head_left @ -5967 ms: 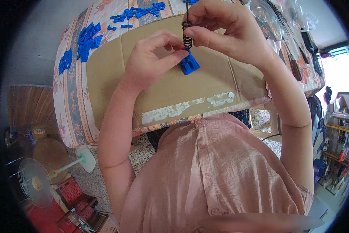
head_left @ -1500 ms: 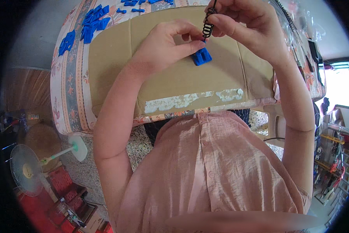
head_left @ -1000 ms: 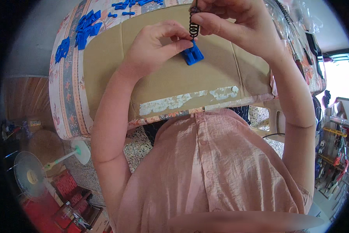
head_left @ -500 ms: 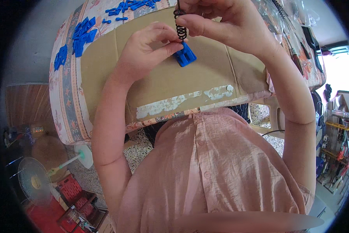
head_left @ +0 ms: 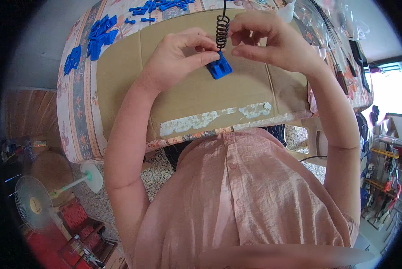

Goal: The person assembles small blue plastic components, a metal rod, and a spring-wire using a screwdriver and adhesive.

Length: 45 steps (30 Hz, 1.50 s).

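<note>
My left hand (head_left: pixel 178 56) is closed, thumb and fingers pinching the top end of a small blue plastic piece (head_left: pixel 220 68) above the cardboard. A black coiled spring (head_left: pixel 222 31) stands upright at that pinched end, a straight length of wire running up from it past the upper edge. Whether the spring's lower end sits inside the blue piece is hidden by my fingertips. Just right of the spring, my right hand (head_left: pixel 275 42) is open, its thumb and curled fingers apart with nothing seen between them.
A cardboard sheet (head_left: pixel 201 96) covers the near part of the cloth-covered table. Blue pieces lie in piles (head_left: pixel 101 33) at the left and small blue parts (head_left: pixel 165 5) at the far edge. Tools, including a screwdriver (head_left: pixel 341 80), lie at the right. A fan (head_left: pixel 33 204) stands lower left.
My right hand has let go of the spring and drawn back to the right, its fingers now apart. The left hand still pinches the blue piece; the view has shifted a little.
</note>
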Each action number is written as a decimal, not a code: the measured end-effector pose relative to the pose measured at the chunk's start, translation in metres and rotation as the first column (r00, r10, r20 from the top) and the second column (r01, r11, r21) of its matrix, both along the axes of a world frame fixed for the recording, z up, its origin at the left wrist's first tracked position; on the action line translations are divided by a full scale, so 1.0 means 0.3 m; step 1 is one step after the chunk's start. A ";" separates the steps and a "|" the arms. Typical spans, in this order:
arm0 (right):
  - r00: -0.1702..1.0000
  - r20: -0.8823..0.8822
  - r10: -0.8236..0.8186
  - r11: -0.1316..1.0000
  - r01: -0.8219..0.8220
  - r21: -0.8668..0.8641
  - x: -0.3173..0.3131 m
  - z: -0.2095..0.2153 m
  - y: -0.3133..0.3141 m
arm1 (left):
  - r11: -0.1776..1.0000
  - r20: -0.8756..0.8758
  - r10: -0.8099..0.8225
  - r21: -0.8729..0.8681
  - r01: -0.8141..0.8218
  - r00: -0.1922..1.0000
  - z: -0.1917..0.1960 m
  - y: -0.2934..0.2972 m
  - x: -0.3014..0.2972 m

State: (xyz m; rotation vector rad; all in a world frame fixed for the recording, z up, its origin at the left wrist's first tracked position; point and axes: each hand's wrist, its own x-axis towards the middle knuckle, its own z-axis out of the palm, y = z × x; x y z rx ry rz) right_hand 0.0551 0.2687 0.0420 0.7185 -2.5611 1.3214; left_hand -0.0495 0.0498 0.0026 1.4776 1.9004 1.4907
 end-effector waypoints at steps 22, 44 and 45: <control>0.876 -0.328 0.354 0.935 -0.330 0.128 -0.112 -0.025 -0.010 | 0.994 0.060 0.027 -0.107 -0.020 0.998 -0.026 0.000 0.014; 0.984 0.177 0.036 0.996 -0.049 0.074 -0.062 0.007 -0.025 | 0.992 0.090 0.038 -0.122 -0.027 0.995 -0.040 -0.006 0.007; 0.981 0.190 0.037 0.996 -0.051 0.069 -0.062 0.011 -0.025 | 0.996 0.134 0.030 -0.082 -0.019 0.991 -0.054 -0.002 0.000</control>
